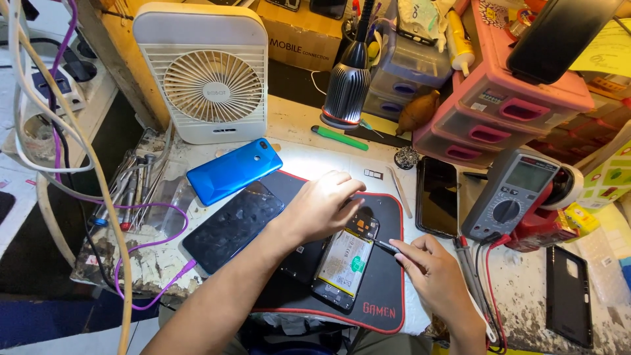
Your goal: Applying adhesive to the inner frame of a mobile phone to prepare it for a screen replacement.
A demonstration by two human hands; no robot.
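left hand (323, 202) flat, fingers spread, pinning opened phone (346, 261) (battery exposed) on black mat (388, 289). right hand (428, 261) fingers pinched shut on thin dark tool (386, 246) at phone's edge.

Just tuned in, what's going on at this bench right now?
A person has an opened phone, battery showing, lying on a black mat. The left hand presses on its upper end, while the right hand holds a thin dark tool at its edge. A blue phone back and a multimeter lie nearby.
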